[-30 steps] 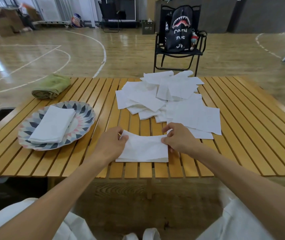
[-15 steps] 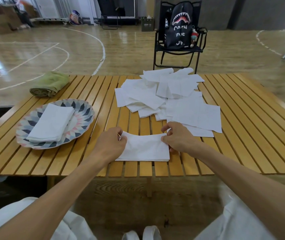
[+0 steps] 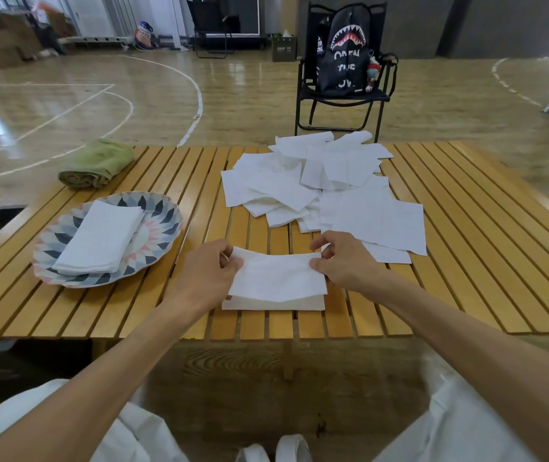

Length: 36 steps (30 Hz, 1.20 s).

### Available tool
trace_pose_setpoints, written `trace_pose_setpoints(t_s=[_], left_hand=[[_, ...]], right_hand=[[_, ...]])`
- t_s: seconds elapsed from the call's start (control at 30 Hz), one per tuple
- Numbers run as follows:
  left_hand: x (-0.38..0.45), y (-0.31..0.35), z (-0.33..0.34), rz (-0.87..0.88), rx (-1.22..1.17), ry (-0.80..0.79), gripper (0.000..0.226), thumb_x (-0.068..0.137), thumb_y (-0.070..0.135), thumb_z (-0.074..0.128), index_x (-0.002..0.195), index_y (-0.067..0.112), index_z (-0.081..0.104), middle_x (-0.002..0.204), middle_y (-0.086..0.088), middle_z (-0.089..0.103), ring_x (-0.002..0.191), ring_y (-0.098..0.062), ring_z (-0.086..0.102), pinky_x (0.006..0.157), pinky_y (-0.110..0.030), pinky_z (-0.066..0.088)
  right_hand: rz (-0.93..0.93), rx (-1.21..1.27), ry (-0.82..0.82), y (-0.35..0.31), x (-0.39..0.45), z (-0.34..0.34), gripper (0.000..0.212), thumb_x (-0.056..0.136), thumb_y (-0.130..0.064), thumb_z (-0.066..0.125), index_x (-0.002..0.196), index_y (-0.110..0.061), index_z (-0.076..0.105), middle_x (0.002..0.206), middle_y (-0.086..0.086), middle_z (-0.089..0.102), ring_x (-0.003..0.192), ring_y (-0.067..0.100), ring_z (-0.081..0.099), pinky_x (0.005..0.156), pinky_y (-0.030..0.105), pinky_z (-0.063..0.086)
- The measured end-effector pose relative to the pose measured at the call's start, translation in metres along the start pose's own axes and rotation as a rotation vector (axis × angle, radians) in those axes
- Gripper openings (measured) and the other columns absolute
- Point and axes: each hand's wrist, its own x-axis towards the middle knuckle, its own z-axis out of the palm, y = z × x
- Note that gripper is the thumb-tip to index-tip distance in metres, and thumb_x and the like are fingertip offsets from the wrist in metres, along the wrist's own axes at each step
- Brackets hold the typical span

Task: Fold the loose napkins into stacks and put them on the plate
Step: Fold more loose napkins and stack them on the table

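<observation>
the napkin (image 3: 276,278) being folded lies at the near edge of the slatted counter (image 3: 466,261), its top layer lifted and sagging in the middle between the two hands. the left hand (image 3: 206,271) has its grip pinched on the napkin's left far corner, and the right hand (image 3: 339,261) pinches the right far corner. it looks thin, light and limp paper, likely to crease or tear if pulled hard, so the corners seem the right hold, drawn evenly toward the near edge. a folded stack (image 3: 100,238) already rests on the patterned plate (image 3: 163,228) to the left, with room beside it. the loose napkins (image 3: 316,188) lie heaped just behind the hands, overlapping. a rolled green towel (image 3: 98,163) sits at the far left, well apart. nothing stands between the napkin and the plate
</observation>
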Motion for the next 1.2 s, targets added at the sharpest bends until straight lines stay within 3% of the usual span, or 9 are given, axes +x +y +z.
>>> trace_pose_setpoints(t_s=[0.1,0.23,0.43,0.53,0.63,0.77,0.97,1.13,1.2], left_hand=[[-0.003,0.0,0.004,-0.018,0.013,-0.016,0.012,0.1,0.023,0.055,0.096,0.012,0.059,0.09,0.0,0.057,0.077,-0.01,0.053,0.046,-0.002,0.039],[-0.005,-0.004,0.008,-0.034,0.056,-0.036,0.012,0.1,0.027,0.054,0.091,0.019,0.057,0.087,0.003,0.057,0.075,-0.009,0.054,0.046,-0.012,0.038],[-0.001,-0.011,0.013,-0.032,0.139,-0.023,0.007,0.099,0.029,0.056,0.096,0.023,0.054,0.084,0.004,0.059,0.075,-0.008,0.054,0.058,-0.019,0.037],[-0.003,-0.009,0.011,0.004,0.287,0.019,0.03,0.098,0.033,0.057,0.125,0.023,0.049,0.108,0.0,0.057,0.091,-0.014,0.057,0.071,-0.025,0.046],[-0.006,-0.001,0.009,0.217,0.498,0.045,0.042,0.099,0.037,0.053,0.138,0.025,0.044,0.135,0.001,0.048,0.118,-0.016,0.05,0.1,-0.033,0.042],[-0.012,0.005,0.021,0.424,0.504,-0.237,0.045,0.103,0.033,0.044,0.148,0.028,0.038,0.158,0.007,0.03,0.145,-0.012,0.026,0.12,-0.035,0.021],[-0.006,0.006,0.039,0.385,0.507,-0.304,0.049,0.107,0.028,0.033,0.155,0.023,0.024,0.163,0.003,0.02,0.149,-0.013,0.018,0.122,-0.033,0.017],[-0.002,0.008,0.042,0.37,0.517,-0.331,0.05,0.107,0.029,0.03,0.155,0.022,0.021,0.163,0.003,0.018,0.149,-0.014,0.017,0.123,-0.034,0.017],[-0.002,0.008,0.041,0.368,0.514,-0.339,0.05,0.107,0.029,0.029,0.156,0.022,0.02,0.163,0.003,0.017,0.149,-0.014,0.015,0.123,-0.034,0.015]], right_hand=[[-0.001,-0.026,-0.001,0.001,-0.002,0.003,0.021,0.093,-0.023,0.068,0.111,-0.028,0.057,0.098,-0.001,0.059,0.083,0.014,0.062,0.078,0.028,0.055],[0.008,-0.015,-0.018,0.001,-0.003,0.005,0.024,0.093,-0.021,0.067,0.115,-0.024,0.057,0.096,-0.002,0.057,0.084,0.013,0.059,0.08,0.03,0.055],[-0.004,-0.088,0.012,0.001,-0.001,0.008,0.029,0.094,-0.021,0.066,0.122,-0.02,0.057,0.095,-0.007,0.055,0.081,0.006,0.053,0.064,0.014,0.038],[-0.064,-0.265,0.077,-0.003,-0.01,0.007,0.035,0.096,-0.027,0.061,0.129,-0.019,0.051,0.114,0.001,0.059,0.091,0.012,0.058,0.073,0.023,0.049],[-0.317,-0.583,0.176,-0.01,-0.026,0.009,0.04,0.099,-0.033,0.054,0.135,-0.017,0.048,0.129,0.002,0.051,0.107,0.019,0.058,0.088,0.034,0.052],[-0.47,-0.676,0.039,-0.012,-0.035,0.02,0.033,0.101,-0.037,0.048,0.129,-0.022,0.056,0.13,0.0,0.052,0.115,0.018,0.05,0.099,0.034,0.043],[-0.392,-0.642,-0.013,-0.005,-0.022,0.022,0.03,0.101,-0.036,0.048,0.127,-0.022,0.057,0.129,-0.001,0.053,0.117,0.017,0.047,0.101,0.035,0.044],[-0.154,-0.546,0.219,0.005,-0.004,-0.006,0.033,0.101,-0.031,0.048,0.129,-0.019,0.06,0.139,0.004,0.051,0.126,0.022,0.044,0.106,0.038,0.038],[-0.035,-0.627,0.186,0.016,0.003,-0.018,0.044,0.102,-0.038,0.044,0.141,-0.019,0.052,0.153,0.01,0.039,0.14,0.028,0.032,0.113,0.043,0.028]])
